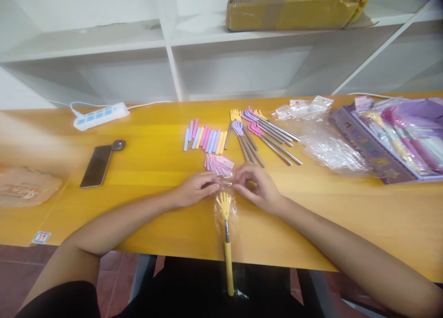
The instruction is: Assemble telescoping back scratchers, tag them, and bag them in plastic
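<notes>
A yellow back scratcher [228, 262] with a claw-shaped head lies inside a clear plastic bag [236, 219], its handle end reaching past the table's front edge. My left hand [197, 189] pinches the left side of the bag's top, and my right hand [258, 187] pinches the right side. Just beyond my fingers is a fan of pink printed cards [218, 162]. Farther back lie several pastel handle tubes [207, 139] in a row. To their right are metal rods with purple scratcher heads [237, 128] and pink ones [255, 129].
Loose clear bags [325, 140] lie at the right beside a purple display box [367, 147] with bagged scratchers. A power strip [100, 116], a phone [97, 165] and a small dark round object [118, 145] are at the left. A taped carton [294, 9] sits on the shelf.
</notes>
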### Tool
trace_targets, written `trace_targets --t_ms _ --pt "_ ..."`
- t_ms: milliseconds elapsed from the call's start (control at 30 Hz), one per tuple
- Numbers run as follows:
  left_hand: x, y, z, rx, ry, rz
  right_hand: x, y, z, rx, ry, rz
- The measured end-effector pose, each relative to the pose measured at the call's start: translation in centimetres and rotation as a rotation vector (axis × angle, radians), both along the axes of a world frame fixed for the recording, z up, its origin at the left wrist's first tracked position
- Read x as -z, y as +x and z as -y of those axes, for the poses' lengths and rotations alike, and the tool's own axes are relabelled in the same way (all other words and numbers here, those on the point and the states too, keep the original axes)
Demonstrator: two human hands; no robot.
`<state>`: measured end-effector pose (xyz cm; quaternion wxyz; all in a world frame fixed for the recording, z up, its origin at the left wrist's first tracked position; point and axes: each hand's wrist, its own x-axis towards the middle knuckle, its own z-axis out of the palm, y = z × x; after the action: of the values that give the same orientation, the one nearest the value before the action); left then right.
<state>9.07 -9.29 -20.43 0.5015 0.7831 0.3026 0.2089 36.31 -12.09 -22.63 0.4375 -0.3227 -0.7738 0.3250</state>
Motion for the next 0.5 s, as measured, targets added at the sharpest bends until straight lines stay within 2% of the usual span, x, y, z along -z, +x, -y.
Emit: trace_targets --t_ms 133,233,367,500 --pt "0.79 0.12 0.46 -0.077 -0.147 0.106 0.23 -0.3 -0.14 -0.017 0.102 0.142" --pt "1.1 0.12 0.72 -0.052 -0.216 0.207 0.07 -0.52 -0.31 -0.032 0.139 0.183" --pt "0.84 -0.08 0.77 -0.026 -0.142 0.149 -0.13 -0.39 -0.61 -0.014 0.144 0.169" --pt "0.77 -0.17 0.78 -0.041 -0.106 0.116 -0.05 -0.08 -0.83 -0.02 0.071 0.153"
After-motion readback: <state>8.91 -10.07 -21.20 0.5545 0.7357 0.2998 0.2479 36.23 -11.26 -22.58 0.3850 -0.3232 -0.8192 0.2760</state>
